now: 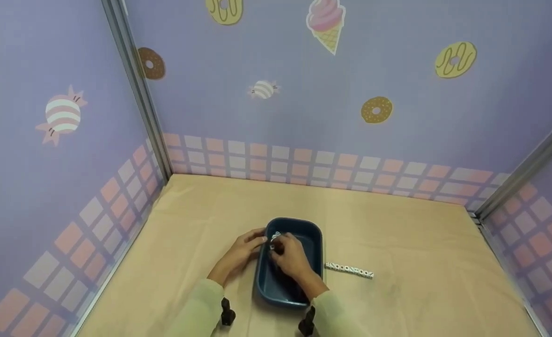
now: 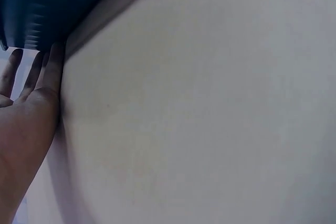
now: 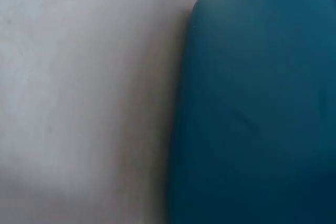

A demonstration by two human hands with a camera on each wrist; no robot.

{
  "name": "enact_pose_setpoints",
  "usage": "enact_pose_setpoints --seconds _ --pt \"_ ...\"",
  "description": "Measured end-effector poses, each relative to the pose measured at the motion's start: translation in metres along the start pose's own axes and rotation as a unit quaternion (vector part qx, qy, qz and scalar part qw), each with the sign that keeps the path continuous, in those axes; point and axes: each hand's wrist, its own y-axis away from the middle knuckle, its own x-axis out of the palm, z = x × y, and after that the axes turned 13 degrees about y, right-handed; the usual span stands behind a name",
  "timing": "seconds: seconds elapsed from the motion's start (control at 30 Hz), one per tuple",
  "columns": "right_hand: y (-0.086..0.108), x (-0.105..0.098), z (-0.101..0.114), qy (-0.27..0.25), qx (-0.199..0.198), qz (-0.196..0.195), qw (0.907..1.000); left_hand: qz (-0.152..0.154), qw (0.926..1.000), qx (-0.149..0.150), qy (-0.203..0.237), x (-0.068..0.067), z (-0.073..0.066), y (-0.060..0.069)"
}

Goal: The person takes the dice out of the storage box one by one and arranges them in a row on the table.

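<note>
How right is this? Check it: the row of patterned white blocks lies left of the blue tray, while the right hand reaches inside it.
Wrong side: the head view shows the row of patterned white blocks right of the blue tray, while the right hand reaches inside it.

My blue tray point(image 1: 272, 286) looks smooth, faintly glossy plastic; my bench cloth point(image 1: 411, 248), matt fabric; the corner post point(image 1: 138, 89), dull metal.

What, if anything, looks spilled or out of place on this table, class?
Nothing stands out: the blue bin sits upright, small white pieces show inside it, and the row of pieces beside it looks neat.
</note>
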Motion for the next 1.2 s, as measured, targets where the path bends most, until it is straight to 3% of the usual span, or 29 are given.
enact_pose_setpoints --seconds 0.37,0.53,0.7,0.8,0.9,1.03,1.2 --pt "0.002 0.003 -0.002 0.044 -0.016 0.027 0.9985 -0.007 0.9999 -0.005 -0.01 0.0 0.001 0.0" --pt "0.002 0.004 0.0 0.077 -0.04 0.026 0.9959 0.0 1.0 -0.001 -0.004 -0.001 -0.001 0.0" --pt "0.001 0.001 0.004 0.108 -0.049 0.03 0.9926 -0.012 0.9999 -0.002 -0.005 -0.002 -0.001 0.0" --pt "0.004 -0.003 0.009 0.108 -0.05 0.014 0.9928 -0.013 0.9998 0.0 -0.013 -0.001 -0.001 0.0" --pt "0.007 -0.014 0.013 0.068 -0.062 -0.007 0.9957 -0.01 0.9998 0.0 -0.017 -0.001 0.001 0.0" --pt "0.012 -0.044 0.01 0.014 -0.098 -0.005 0.995 -0.007 0.9998 0.001 -0.016 0.0 0.002 0.0" --pt "0.019 -0.095 -0.019 0.008 -0.153 -0.016 0.9881 -0.007 0.9999 0.004 -0.013 -0.001 0.001 0.0"
